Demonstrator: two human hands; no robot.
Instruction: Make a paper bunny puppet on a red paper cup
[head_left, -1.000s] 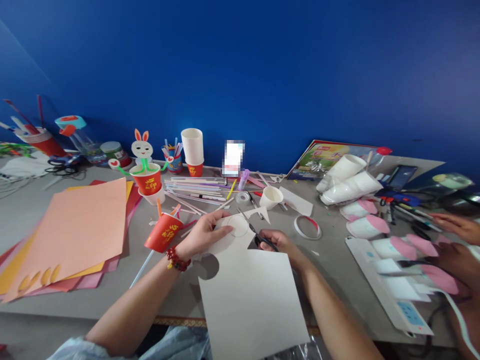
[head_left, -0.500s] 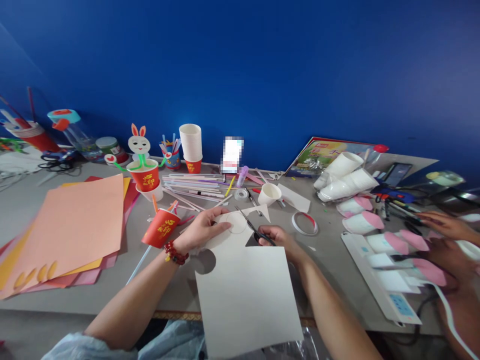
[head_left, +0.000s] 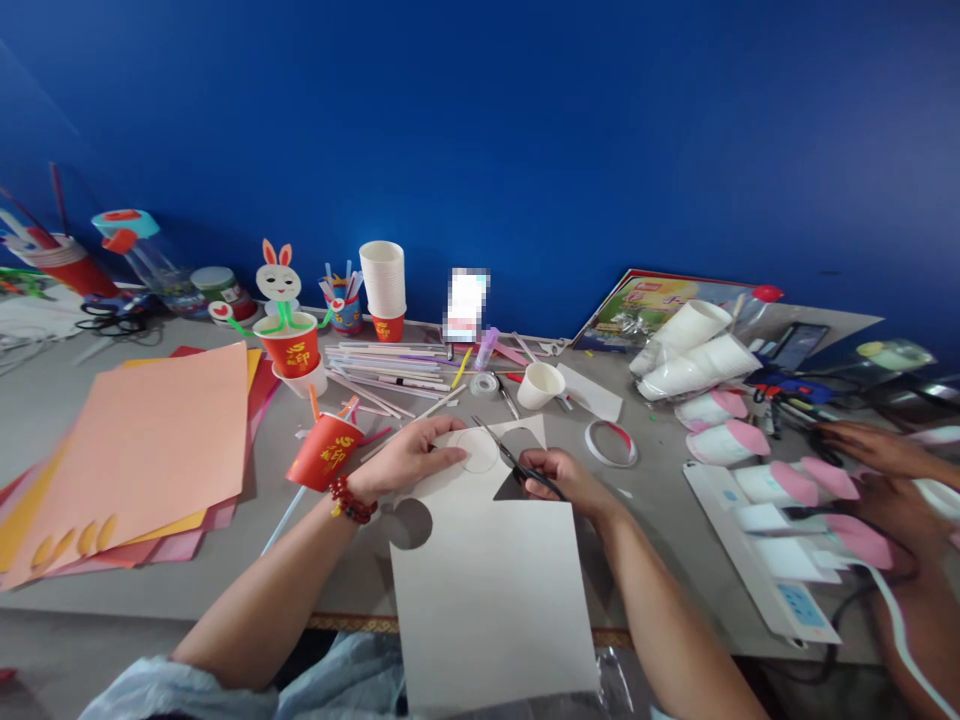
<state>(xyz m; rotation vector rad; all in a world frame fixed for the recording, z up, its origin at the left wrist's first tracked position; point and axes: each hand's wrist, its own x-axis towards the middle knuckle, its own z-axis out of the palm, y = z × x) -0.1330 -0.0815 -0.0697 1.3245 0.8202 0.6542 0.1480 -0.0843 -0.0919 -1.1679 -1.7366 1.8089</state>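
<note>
A large sheet of white paper (head_left: 491, 590) lies in front of me and hangs past the table's front edge. Its upper part bears a drawn circle (head_left: 478, 452), with cut-away gaps along the sides. My left hand (head_left: 409, 458), a red bead bracelet at its wrist, pinches the paper's upper left edge beside that circle. In my right hand (head_left: 559, 478) are dark-handled scissors (head_left: 517, 462), their blades pointing up and left across the paper at the circle's right side. Fingers of the right hand partly hide the handles.
Coloured paper (head_left: 172, 440) is stacked at left, near a tipped red cup (head_left: 326, 450) and a rabbit figure (head_left: 279, 285) in a cup. Straws (head_left: 390, 370), a white cup (head_left: 540, 386) and a tape roll (head_left: 610, 443) lie beyond. At right are a power strip (head_left: 750, 560) and another person's hand (head_left: 874, 447).
The view has shifted slightly. The paper's cut strip right of the circle has swung a little, and the scissors stay by the circle. My left hand keeps its grip.
</note>
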